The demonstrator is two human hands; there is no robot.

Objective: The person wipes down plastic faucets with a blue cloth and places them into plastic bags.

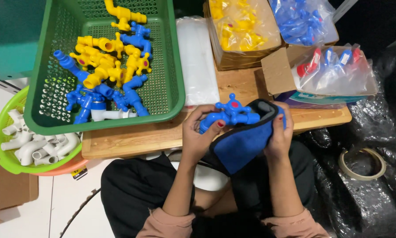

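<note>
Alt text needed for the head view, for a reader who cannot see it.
A seated person's left hand holds a blue plastic tap while the right hand presses a blue cloth to it. Behind, a green perforated basket of blue and yellow taps sits on a low wooden board.

Head view, steeply downward, close
</note>
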